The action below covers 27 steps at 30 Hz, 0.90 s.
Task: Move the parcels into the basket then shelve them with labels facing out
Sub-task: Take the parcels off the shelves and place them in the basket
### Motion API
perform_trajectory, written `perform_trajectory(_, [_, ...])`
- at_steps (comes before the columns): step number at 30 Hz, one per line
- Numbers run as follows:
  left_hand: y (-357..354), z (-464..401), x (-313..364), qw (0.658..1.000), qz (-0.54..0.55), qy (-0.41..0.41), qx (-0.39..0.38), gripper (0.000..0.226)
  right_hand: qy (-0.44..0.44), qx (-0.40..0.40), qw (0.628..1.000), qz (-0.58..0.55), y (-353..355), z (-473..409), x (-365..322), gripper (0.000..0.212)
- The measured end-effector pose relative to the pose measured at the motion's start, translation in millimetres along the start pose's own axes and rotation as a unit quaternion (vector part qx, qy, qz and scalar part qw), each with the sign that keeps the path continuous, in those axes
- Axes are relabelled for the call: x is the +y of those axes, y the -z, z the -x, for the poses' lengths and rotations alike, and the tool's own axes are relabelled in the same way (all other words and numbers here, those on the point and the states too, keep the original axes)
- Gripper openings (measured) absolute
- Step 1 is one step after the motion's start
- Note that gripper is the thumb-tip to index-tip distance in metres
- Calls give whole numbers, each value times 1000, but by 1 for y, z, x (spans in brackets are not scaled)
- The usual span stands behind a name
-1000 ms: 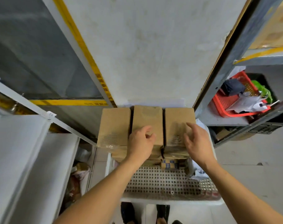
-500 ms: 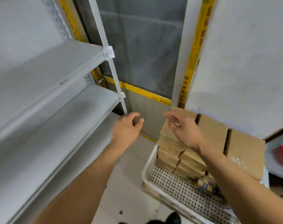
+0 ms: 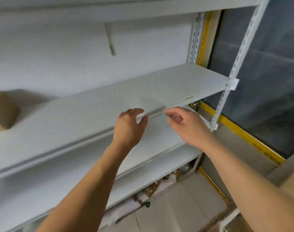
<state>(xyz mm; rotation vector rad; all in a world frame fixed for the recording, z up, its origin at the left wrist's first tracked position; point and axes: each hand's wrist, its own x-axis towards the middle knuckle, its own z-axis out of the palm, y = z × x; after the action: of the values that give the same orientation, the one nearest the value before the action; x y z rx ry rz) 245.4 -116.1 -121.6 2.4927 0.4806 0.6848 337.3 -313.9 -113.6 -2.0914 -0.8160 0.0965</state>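
In front of the white shelf (image 3: 159, 91), the left hand (image 3: 128, 127) and right hand (image 3: 187, 126) hover just off its front edge, fingers loosely spread, holding nothing. A parcel (image 3: 3, 111) shows blurred at the shelf's far left; the corner of another brown parcel (image 3: 292, 183) sits at the lower right, with what may be the basket's white rim (image 3: 230, 218) below it. The risk, judging from this, is that a parcel goes onto the shelf with its label turned inward, since no labels can be made out here.
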Motion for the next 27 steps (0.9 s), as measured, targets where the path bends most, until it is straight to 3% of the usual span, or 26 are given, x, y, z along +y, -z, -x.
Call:
perform_trajectory(11, [96, -10, -109, 977, -60, 159, 129, 39, 132, -138, 981, -39, -122, -127, -81, 30])
perform_trajectory(20, [170, 12, -178, 921, -99, 304, 222, 45, 217, -265, 938, -53, -226, -181, -156, 32])
perform_trajectory(27, [241, 25, -264, 888, -106, 363, 263, 51, 231, -321, 916, -65, -314, -193, -230, 40])
